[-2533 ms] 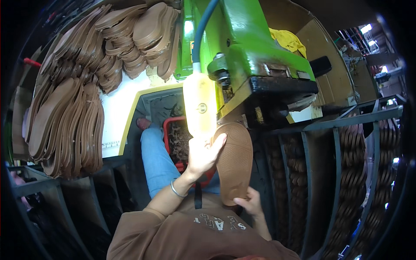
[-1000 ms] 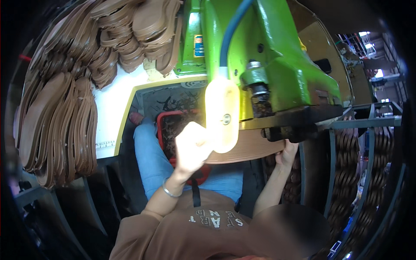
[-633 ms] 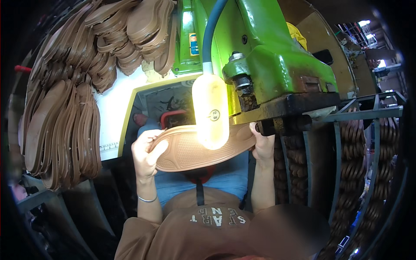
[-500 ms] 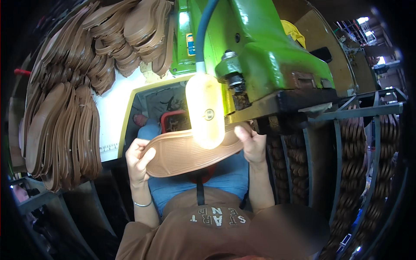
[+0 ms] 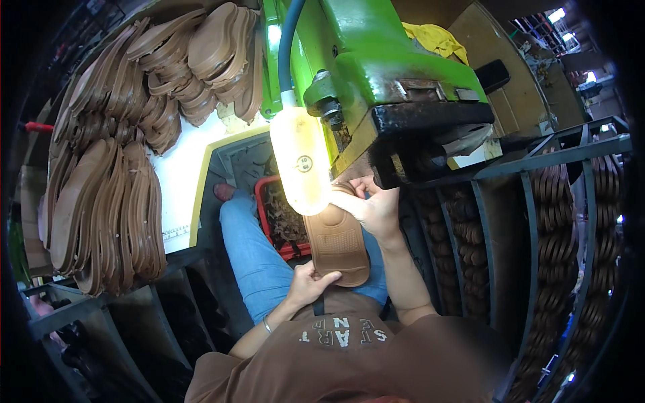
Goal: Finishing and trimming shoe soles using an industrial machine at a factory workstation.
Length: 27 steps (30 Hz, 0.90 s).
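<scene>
Between my two hands is a brown shoe sole (image 5: 338,247), held lengthwise in front of my lap with its patterned face up. My left hand (image 5: 311,285) grips the near end, thumb pressed on top. Around the far end, my right hand (image 5: 373,207) is closed, close under the head of a green machine (image 5: 403,80). A bright elongated lamp (image 5: 300,161) hides part of the sole's far end. Just beyond my right hand sits the dark metal working part (image 5: 420,151) of the machine.
Stacks of brown soles (image 5: 111,208) cover the white table (image 5: 181,195) on the left. Below, a red bin (image 5: 263,215) holds brown trimmings. Metal racks (image 5: 531,255) with rows of soles stand at the right. A yellow cloth (image 5: 437,41) lies behind the machine.
The sole has turned from lying crosswise to pointing away from me. My left hand has moved right and nearer my body; my right hand has shifted slightly left. The view has shifted too.
</scene>
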Available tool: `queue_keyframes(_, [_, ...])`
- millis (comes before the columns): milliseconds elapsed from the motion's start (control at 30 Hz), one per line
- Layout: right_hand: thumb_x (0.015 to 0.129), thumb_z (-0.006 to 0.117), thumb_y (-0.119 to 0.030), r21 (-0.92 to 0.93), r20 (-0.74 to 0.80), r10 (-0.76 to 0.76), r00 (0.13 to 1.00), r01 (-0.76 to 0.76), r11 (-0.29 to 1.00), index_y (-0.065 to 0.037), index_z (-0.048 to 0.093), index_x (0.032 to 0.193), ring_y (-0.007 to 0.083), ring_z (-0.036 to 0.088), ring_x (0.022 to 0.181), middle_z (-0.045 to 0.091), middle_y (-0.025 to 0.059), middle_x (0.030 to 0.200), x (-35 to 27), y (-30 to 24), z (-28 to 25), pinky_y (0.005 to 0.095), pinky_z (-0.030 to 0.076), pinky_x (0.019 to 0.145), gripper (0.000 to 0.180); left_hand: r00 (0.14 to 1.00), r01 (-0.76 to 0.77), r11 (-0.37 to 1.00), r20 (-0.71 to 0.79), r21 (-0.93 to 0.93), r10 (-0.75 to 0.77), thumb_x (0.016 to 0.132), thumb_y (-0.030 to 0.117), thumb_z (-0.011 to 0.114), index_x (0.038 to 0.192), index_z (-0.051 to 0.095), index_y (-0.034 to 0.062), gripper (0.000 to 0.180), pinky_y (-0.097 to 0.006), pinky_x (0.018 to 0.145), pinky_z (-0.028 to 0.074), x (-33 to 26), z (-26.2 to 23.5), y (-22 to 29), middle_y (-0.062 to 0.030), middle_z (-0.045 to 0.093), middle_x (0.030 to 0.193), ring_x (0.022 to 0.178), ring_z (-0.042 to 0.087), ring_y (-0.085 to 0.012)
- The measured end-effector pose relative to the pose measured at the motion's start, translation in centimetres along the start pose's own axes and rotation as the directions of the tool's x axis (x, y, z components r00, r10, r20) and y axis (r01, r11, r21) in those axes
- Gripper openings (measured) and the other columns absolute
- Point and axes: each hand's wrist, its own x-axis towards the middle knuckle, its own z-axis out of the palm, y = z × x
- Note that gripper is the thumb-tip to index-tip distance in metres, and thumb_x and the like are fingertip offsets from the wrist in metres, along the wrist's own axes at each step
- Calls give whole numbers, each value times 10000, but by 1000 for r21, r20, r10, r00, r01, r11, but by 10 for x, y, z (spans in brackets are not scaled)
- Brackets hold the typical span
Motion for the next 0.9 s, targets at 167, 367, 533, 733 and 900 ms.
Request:
queue_keyframes(167, [697,780,-76,-27,-20,-234,972,233,972,35,619,934,25,438,621,548,-4,905,-14,29,-42,172,377,571,307,697,-490,771,-348,407,627,846,207,670,1017,594,-14,290,-312,618,526,13,-21,3,-137,669,843,699,668,-242])
queue_keyframes(367, [879,621,-111,99,-126,-96,987,109,989,50,554,1119,99,590,873,637,69,982,-38,35,-85,215,461,789,296,782,-433,801,-268,414,562,858,-20,516,665,539,-10,194,-293,414,376,44,-52,64,-101,515,562,439,510,-180])
queue_keyframes(533, [925,563,-199,352,-303,-106,947,215,911,35,495,1148,139,591,918,608,97,1026,-49,66,-125,266,481,820,331,714,-618,774,-514,-141,476,903,-1,412,791,432,71,135,-175,326,252,67,-71,62,5,406,535,317,295,-59])
queue_keyframes(733, [947,519,-253,388,-427,-81,901,263,883,-19,494,1115,150,583,939,591,78,1033,-62,83,-158,295,473,854,289,806,-481,770,-556,-419,200,804,-86,442,739,434,53,153,-173,347,268,57,-70,82,21,377,602,363,305,-30])
queue_keyframes(900, [947,521,-268,434,-505,8,863,246,867,-31,504,1114,155,570,970,581,64,1057,-69,96,-162,301,460,854,291,861,-421,794,-470,-440,196,786,-56,457,776,486,26,87,-168,343,268,54,-58,65,14,402,598,366,325,-31])
